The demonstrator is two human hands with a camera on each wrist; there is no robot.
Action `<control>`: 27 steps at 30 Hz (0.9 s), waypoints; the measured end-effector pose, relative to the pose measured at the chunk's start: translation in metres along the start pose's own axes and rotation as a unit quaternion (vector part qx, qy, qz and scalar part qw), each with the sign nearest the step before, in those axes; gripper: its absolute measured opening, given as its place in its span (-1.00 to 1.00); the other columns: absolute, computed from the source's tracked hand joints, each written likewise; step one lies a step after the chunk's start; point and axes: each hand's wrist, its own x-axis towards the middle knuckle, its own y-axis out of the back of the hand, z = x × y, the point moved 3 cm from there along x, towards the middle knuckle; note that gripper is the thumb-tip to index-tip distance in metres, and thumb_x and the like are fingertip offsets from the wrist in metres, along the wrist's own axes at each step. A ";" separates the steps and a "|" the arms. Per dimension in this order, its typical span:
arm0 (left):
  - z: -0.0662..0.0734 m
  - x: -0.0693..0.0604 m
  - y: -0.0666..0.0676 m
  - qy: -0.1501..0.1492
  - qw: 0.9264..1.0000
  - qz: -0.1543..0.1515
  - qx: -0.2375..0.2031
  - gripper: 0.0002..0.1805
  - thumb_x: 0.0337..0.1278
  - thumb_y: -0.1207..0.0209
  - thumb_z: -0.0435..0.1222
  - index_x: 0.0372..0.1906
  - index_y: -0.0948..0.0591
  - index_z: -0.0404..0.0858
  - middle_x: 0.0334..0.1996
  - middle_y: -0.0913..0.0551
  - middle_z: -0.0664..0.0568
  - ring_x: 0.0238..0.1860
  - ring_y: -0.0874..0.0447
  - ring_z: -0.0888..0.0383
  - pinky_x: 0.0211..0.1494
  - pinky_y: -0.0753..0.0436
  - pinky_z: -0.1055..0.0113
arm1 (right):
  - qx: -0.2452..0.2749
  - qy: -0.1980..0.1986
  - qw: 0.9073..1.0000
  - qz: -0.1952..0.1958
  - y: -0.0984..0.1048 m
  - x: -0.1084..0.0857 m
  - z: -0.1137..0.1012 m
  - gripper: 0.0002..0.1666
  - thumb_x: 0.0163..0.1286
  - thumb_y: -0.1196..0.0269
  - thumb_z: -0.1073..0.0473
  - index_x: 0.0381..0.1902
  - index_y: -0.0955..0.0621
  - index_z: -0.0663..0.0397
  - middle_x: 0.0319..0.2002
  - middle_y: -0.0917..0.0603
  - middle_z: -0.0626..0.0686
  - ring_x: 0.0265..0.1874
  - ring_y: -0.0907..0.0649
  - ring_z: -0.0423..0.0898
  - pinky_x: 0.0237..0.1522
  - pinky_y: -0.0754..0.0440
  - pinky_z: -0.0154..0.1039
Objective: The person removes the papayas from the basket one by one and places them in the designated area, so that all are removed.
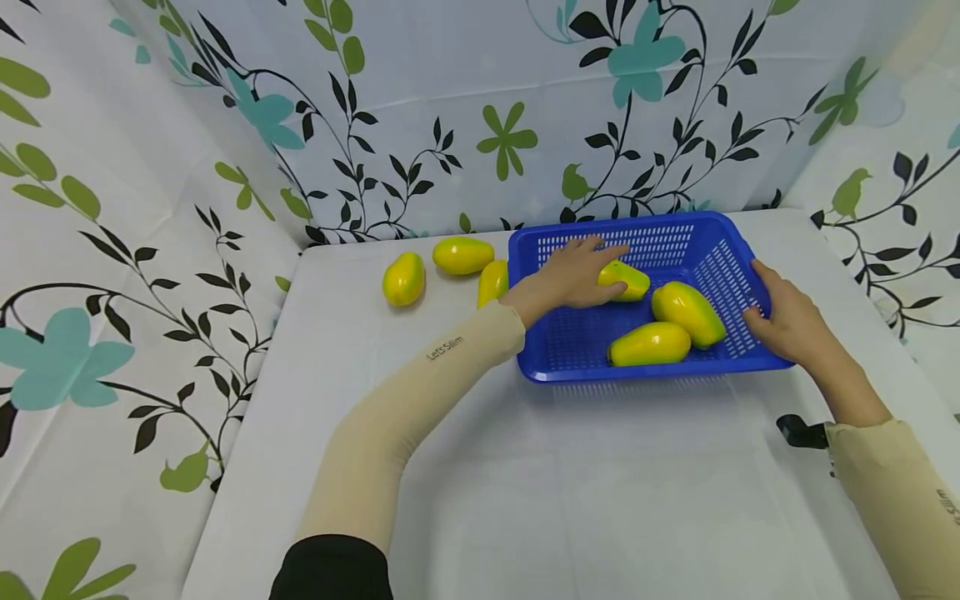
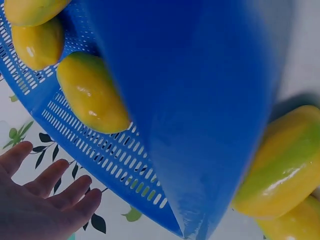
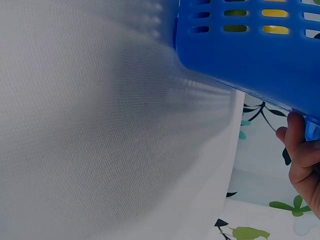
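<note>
Glossy yellow-green mango-shaped fruit [image 1: 630, 282], farthest of three inside blue slotted plastic basket [image 1: 652, 372]. Just right of left hand [image 1: 572, 275] with fingers extended, contact unclear. Should handle firm, light, slippery; take round thick middle. Basket's right rim in grip of right hand [image 1: 791, 317].

Curtained-off tabletop booth, kind of room not identifiable
A white-covered table [image 1: 480, 517] is bordered by a leaf-and-flower-print far curtain [image 1: 450, 62], and by a matching left curtain [image 1: 150, 187] and right curtain [image 1: 930, 229]; whatever lies beyond is hidden.
</note>
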 end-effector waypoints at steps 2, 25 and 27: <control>-0.001 0.004 0.000 0.001 1.000 -0.015 -0.008 -0.29 0.42 0.13 0.17 0.57 -0.06 0.12 0.55 -0.05 -0.05 0.53 0.02 -0.13 0.49 -0.11 -0.06 | 0.000 -0.001 1.000 -0.001 0.001 0.000 0.000 -0.11 0.36 -0.02 0.31 0.52 0.12 0.40 0.25 -0.19 0.67 0.15 -0.28 0.64 0.12 -0.21 0.53; 0.005 0.039 -0.007 0.041 0.993 -0.105 -0.017 -0.34 0.43 0.11 0.10 0.53 -0.20 0.00 0.48 -0.21 0.09 0.48 -0.07 0.12 0.49 -0.12 0.21 | 0.003 -0.002 1.000 0.001 0.001 0.000 -0.001 -0.12 0.36 -0.02 0.32 0.52 0.11 0.41 0.27 -0.19 0.67 0.17 -0.28 0.64 0.12 -0.22 0.52; 0.005 0.040 -0.008 0.043 0.993 -0.103 -0.024 -0.34 0.41 0.10 0.10 0.52 -0.22 0.01 0.48 -0.21 0.07 0.47 -0.09 0.09 0.47 -0.14 0.20 | 0.002 -0.001 1.000 0.003 0.000 0.000 -0.001 -0.12 0.37 -0.03 0.33 0.51 0.10 0.42 0.26 -0.19 0.67 0.16 -0.29 0.63 0.11 -0.23 0.53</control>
